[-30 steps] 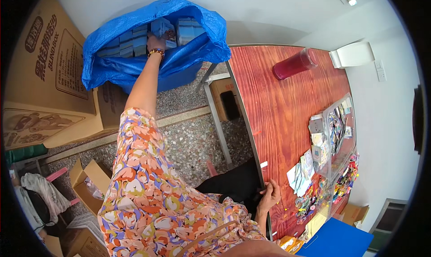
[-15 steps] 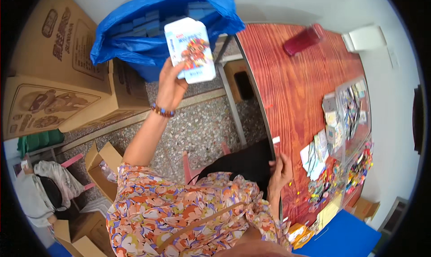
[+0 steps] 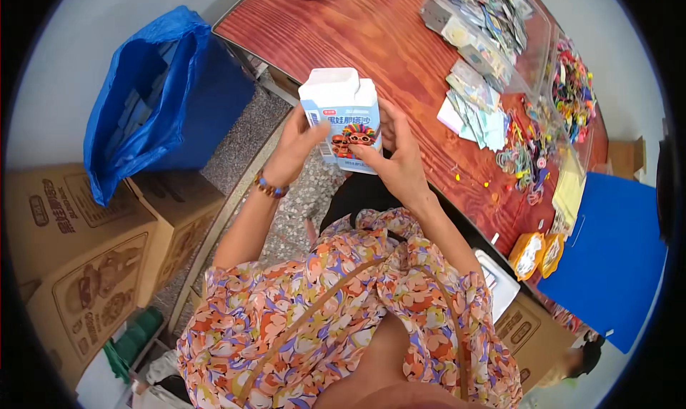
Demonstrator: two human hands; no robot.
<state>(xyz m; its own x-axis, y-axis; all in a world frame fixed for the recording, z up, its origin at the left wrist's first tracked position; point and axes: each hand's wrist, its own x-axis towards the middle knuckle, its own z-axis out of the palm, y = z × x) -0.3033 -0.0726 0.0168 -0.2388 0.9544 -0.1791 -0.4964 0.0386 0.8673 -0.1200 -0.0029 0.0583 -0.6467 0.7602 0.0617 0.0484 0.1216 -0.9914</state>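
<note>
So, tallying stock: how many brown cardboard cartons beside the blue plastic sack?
2: a large brown cardboard carton at lower left, another right of it, under the blue plastic sack. Others may be hidden.

The small cardboard box (image 3: 343,123) is white on top and pale blue below, with a cartoon face in orange, red and brown on its front. The wooden worktop (image 3: 371,30) is reddish brown with dark grain. The plastic sack (image 3: 136,101) is bright blue. The sleeved blouse (image 3: 300,316) carries an orange, pink, purple and cream floral pattern. The bead bracelet (image 3: 270,188) mixes brown, blue and orange.
</note>
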